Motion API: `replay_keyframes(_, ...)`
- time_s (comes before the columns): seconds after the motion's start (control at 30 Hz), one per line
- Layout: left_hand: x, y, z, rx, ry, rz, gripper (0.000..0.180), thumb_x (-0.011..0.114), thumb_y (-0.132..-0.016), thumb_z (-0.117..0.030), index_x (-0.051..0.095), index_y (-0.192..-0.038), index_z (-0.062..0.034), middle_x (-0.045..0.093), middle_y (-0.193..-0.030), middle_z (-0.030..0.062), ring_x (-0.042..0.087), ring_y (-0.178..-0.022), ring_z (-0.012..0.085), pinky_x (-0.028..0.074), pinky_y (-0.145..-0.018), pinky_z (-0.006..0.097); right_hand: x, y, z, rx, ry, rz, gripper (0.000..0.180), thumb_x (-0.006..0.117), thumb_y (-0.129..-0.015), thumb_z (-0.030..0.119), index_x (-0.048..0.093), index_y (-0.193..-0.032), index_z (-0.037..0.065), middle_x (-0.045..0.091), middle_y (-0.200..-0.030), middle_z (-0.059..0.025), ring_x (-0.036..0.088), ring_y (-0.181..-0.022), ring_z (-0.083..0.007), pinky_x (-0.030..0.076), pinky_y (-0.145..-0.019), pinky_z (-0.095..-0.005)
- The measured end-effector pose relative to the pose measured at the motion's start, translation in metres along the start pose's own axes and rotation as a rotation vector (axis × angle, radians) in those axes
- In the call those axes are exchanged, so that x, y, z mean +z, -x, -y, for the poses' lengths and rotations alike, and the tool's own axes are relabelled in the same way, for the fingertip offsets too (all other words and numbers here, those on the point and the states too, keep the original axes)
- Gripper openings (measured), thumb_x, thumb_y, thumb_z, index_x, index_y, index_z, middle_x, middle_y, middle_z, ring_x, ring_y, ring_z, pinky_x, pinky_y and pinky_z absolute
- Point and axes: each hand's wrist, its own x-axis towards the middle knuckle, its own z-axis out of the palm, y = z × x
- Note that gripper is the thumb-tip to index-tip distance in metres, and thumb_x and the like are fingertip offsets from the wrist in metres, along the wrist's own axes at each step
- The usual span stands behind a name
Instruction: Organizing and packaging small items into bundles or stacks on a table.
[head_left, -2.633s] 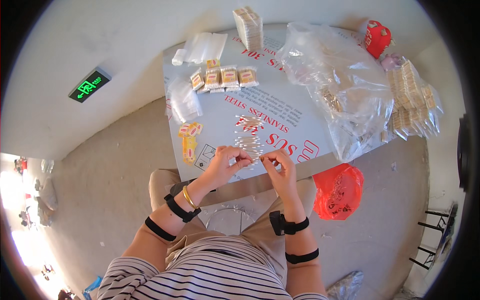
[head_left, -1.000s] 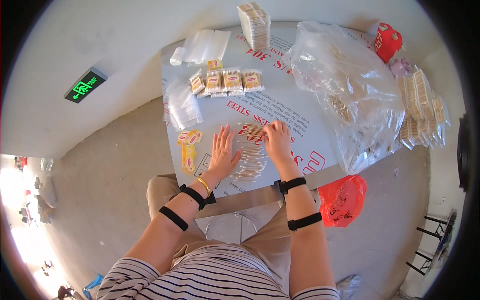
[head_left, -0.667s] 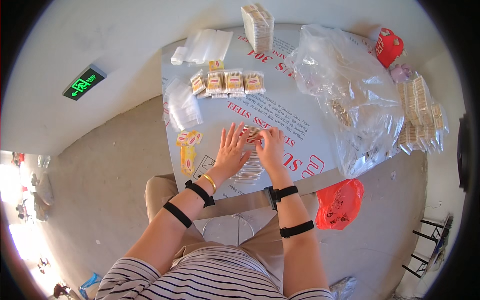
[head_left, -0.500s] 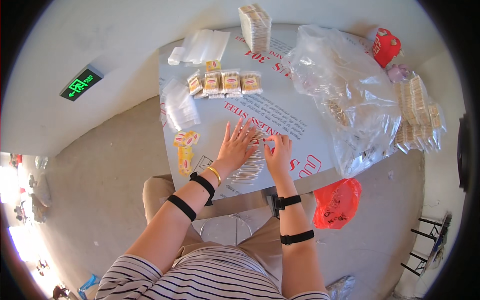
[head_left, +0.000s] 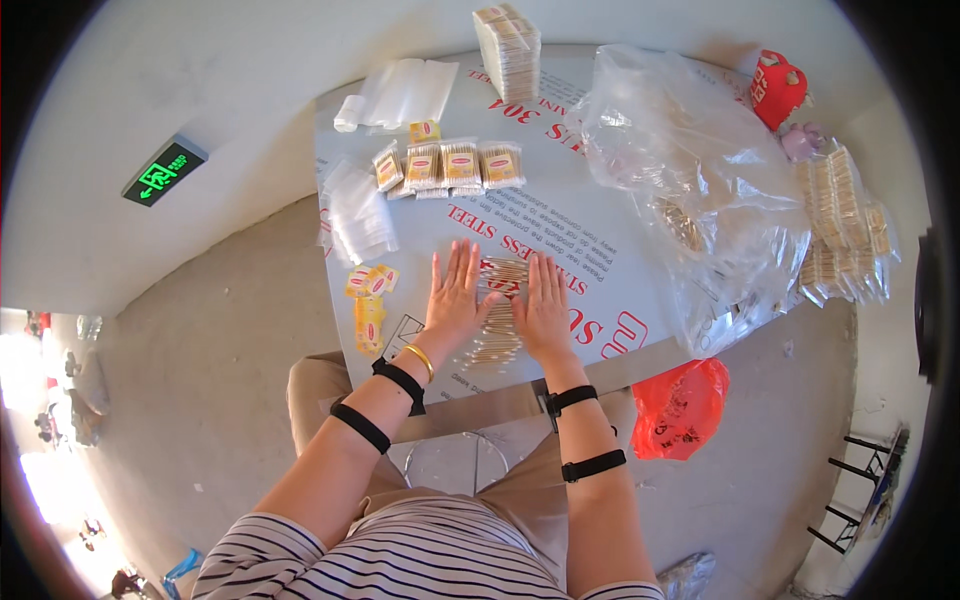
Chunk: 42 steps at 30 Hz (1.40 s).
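Observation:
Loose cotton swabs (head_left: 494,346) lie crosswise in a long row on the metal-sheet tabletop (head_left: 630,250), close to its near edge. My left hand (head_left: 457,296) rests flat along the left ends of the swabs, fingers stretched out and pointing away from me. On the right side of the row, my right hand (head_left: 544,308) also has its fingers extended. Both thumbs point inward over the swabs, and neither hand grips anything. Part of the row is hidden under the thumbs and palms.
Packed swab bags (head_left: 460,165) sit beyond my hands. Clear plastic sleeves (head_left: 360,215) and yellow labels (head_left: 369,310) lie at left. A tall stack of packs (head_left: 508,55) stands at the far edge. A large clear bag (head_left: 700,190) covers the right side; a red bag (head_left: 682,410) hangs below.
My left hand has shifted left off the top of the swabs to their left ends. My right hand has uncurled from bent fingers to straight ones beside the row.

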Motion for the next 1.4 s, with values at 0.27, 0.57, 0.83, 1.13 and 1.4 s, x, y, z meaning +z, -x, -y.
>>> replay_keyframes(0.27, 0.003, -0.004, -0.011, 0.041, -0.014, 0.073, 0.084, 0.022, -0.100, -0.062, 0.010, -0.156, 0.0004, 0.013, -0.163, 0.0180, 0.007, -0.152, 0.0279, -0.003, -0.121, 0.053, 0.017, -0.007, 0.017, -0.025, 0.094, 0.053, 0.063, 0.038, -0.100, 0.026, 0.020, -0.153, -0.003, 0.020, -0.160, -0.0207, 0.016, -0.150, -0.0338, 0.014, -0.122, -0.0482)
replay_keyframes(0.57, -0.005, -0.004, -0.010, 0.007, -0.094, 0.156, 0.078, 0.025, -0.101, -0.058, 0.014, -0.156, -0.0036, 0.011, -0.164, 0.0167, 0.005, -0.153, 0.0279, -0.003, -0.120, 0.054, 0.016, -0.009, 0.020, -0.029, 0.177, 0.123, 0.064, 0.039, -0.100, 0.027, 0.019, -0.154, -0.003, 0.018, -0.161, -0.0204, 0.014, -0.151, -0.0339, 0.012, -0.123, -0.0474)
replay_keyframes(0.83, -0.020, 0.047, 0.008, -0.049, 0.205, 0.127, 0.078, 0.029, -0.102, -0.055, 0.011, -0.156, -0.0015, 0.008, -0.164, 0.0179, 0.004, -0.153, 0.0299, 0.000, -0.121, 0.053, -0.002, 0.016, 0.003, 0.034, -0.157, 0.018, 0.065, 0.050, -0.099, 0.027, 0.026, -0.150, -0.006, 0.025, -0.158, -0.0232, 0.022, -0.147, -0.0390, 0.020, -0.119, -0.0522)
replay_keyframes(1.13, -0.013, 0.087, -0.007, -0.024, 0.006, 0.185, 0.082, 0.040, -0.099, -0.053, 0.016, -0.154, 0.0018, 0.010, -0.163, 0.0182, 0.006, -0.152, 0.0298, 0.003, -0.121, 0.054, -0.005, 0.069, 0.028, 0.070, 0.029, 0.018, 0.066, 0.053, -0.097, 0.026, 0.027, -0.150, -0.004, 0.029, -0.156, -0.0231, 0.025, -0.146, -0.0374, 0.021, -0.118, -0.0517)
replay_keyframes(1.4, -0.013, 0.061, -0.004, -0.070, -0.042, 0.183, 0.082, 0.037, -0.100, -0.054, 0.013, -0.155, 0.0027, 0.008, -0.164, 0.0174, 0.004, -0.153, 0.0288, 0.001, -0.121, 0.054, -0.009, 0.084, 0.038, 0.119, 0.026, 0.101, 0.069, 0.053, -0.096, 0.028, 0.026, -0.151, -0.004, 0.025, -0.158, -0.0218, 0.020, -0.149, -0.0353, 0.017, -0.119, -0.0519)
